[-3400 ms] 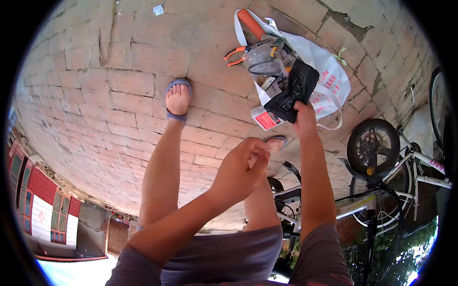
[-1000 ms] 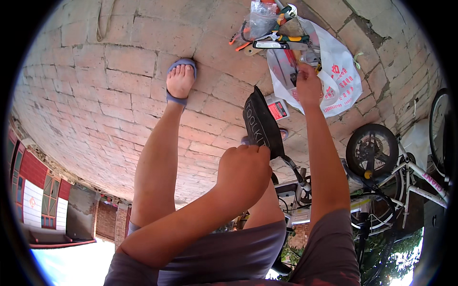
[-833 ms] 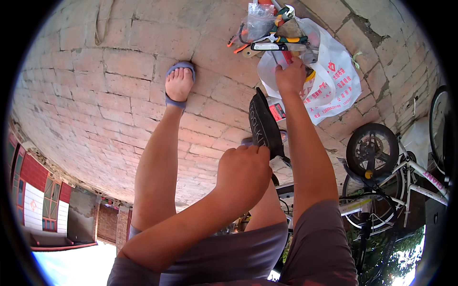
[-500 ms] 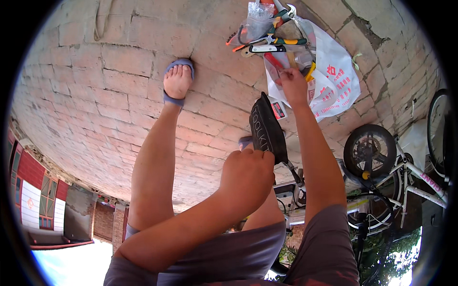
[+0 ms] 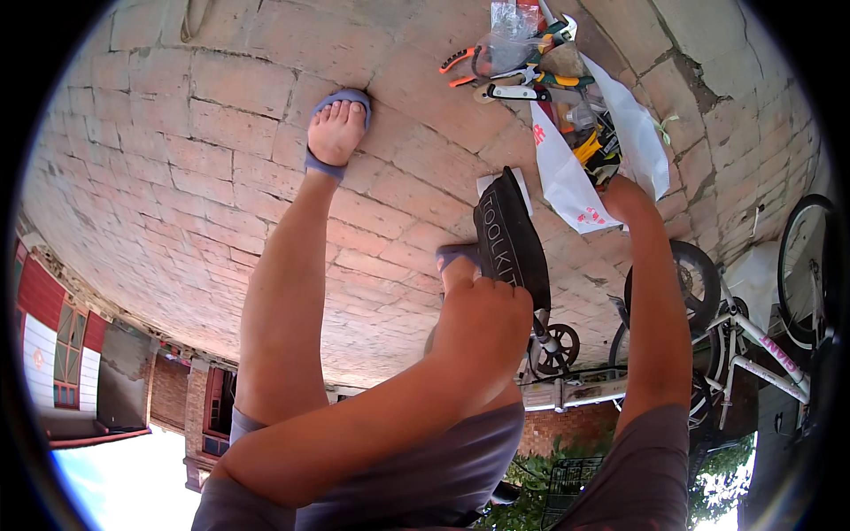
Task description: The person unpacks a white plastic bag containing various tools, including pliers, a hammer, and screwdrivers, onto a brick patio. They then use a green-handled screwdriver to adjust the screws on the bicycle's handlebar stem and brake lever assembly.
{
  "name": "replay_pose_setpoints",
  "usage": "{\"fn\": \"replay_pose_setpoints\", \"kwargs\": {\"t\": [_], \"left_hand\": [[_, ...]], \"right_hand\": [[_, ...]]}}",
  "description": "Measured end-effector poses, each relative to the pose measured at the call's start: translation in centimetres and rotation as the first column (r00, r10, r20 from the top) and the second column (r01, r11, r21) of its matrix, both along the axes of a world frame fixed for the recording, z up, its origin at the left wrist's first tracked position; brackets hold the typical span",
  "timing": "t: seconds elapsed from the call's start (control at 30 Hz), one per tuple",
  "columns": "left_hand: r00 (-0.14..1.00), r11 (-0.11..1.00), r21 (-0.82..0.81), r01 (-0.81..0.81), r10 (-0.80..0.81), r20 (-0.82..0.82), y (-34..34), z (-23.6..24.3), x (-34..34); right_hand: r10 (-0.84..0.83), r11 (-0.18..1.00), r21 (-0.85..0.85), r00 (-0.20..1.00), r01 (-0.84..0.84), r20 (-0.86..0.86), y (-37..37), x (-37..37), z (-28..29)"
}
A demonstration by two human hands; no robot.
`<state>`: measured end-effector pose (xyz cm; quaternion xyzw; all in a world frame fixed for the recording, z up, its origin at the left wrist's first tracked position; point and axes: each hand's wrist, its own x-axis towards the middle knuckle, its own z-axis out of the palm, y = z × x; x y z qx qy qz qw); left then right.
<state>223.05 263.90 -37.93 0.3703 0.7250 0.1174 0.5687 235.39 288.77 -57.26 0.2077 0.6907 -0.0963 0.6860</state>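
Note:
My left hand [image 5: 482, 327] is closed on a black zip pouch [image 5: 506, 232] with printed lettering, held above my right lower leg. My right hand [image 5: 627, 199] reaches into the lower right end of a white plastic bag [image 5: 565, 186] with red print; its fingers are hidden among the tools. Inside the bag are yellow-and-black tools [image 5: 586, 150] and a clear plastic item [image 5: 580, 117]. At the bag's upper end lie orange-handled pliers [image 5: 458, 60], a clear pouch [image 5: 512, 44], a white-and-black handled tool [image 5: 513, 93] and several other hand tools.
I stand on a brick pavement [image 5: 221, 159] in blue sandals [image 5: 354, 99]. At the right are white-framed bicycles [image 5: 770, 350] and black wheels [image 5: 801, 265]. A red-and-white building [image 5: 44, 314] with windows is at the left edge.
My right hand has left the red item in the bag and moved right and down into its lower end. The bag's near side now stands up. My left hand still grips the pouch.

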Motion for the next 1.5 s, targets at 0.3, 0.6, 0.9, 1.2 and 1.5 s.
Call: {"fn": "replay_pose_setpoints", "kwargs": {"t": [0.3,0.6,0.9,1.2,1.5], "left_hand": [[0.989,0.995,-0.089,0.036,-0.023,0.145,0.1,0.5,-0.5],[0.979,0.978,-0.142,0.152,-0.130,0.155,0.4,0.3,-1.3],[0.981,0.976,-0.110,0.188,-0.191,-0.017,-0.4,-2.3,-1.0],[0.989,0.964,-0.253,-0.083,0.049,-0.139,-3.7,-8.7,2.2],[0.962,0.988,0.148,0.054,-0.011,-0.272,6.1,-17.3,1.0]], "right_hand": [[0.228,0.932,-0.298,0.973,-0.206,0.044,-5.0,-1.0,1.6],[-0.498,0.717,-0.096,0.412,0.690,-0.763,-8.2,-0.7,-4.3],[-0.815,-0.082,-0.255,-0.212,0.964,-0.540,-8.8,-6.3,-9.6],[-0.863,-0.042,-0.600,-0.331,0.799,-0.381,-8.7,-4.9,4.3],[-0.610,0.325,-0.328,-0.068,0.887,-0.789,-8.6,2.1,-2.3]]}}
